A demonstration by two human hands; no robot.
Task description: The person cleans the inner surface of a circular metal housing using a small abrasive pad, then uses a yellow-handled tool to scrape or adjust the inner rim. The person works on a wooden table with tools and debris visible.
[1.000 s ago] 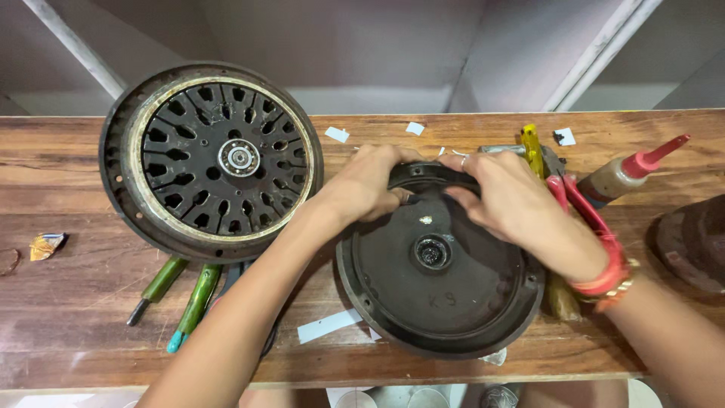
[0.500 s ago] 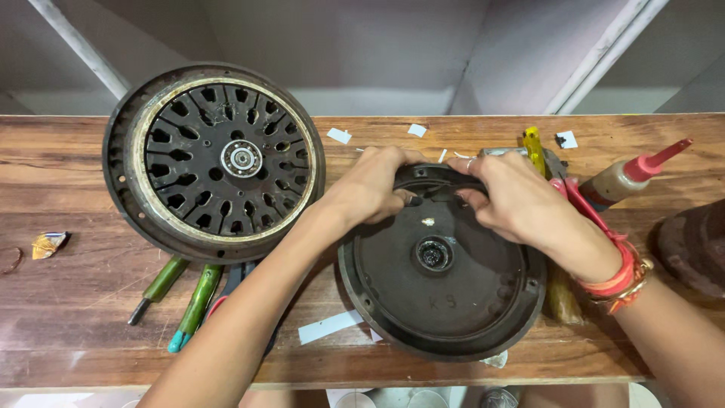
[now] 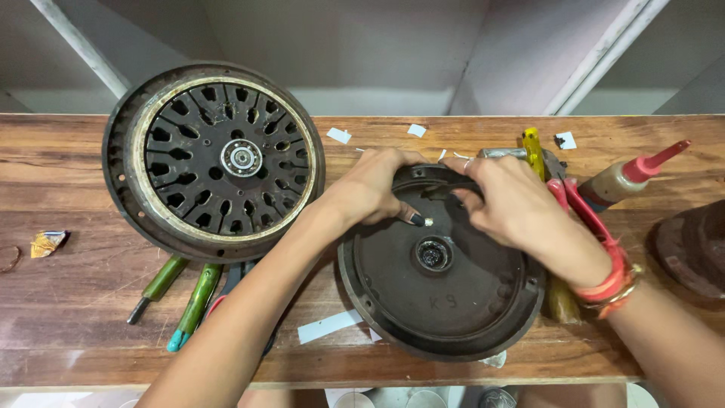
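- A round black cover (image 3: 445, 291) lies flat at the near edge of the wooden bench (image 3: 68, 317).
- The left hand (image 3: 374, 189) and right hand (image 3: 513, 208) curl over its far rim, fingers closed on it.
- Green-handled tools (image 3: 189, 302) lie left.
- A slotted wheel (image 3: 215, 162) sits beyond them.

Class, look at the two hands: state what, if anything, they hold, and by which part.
Both the left hand and the right hand grip the round black cover at its far rim; it lies flat on the wooden bench.
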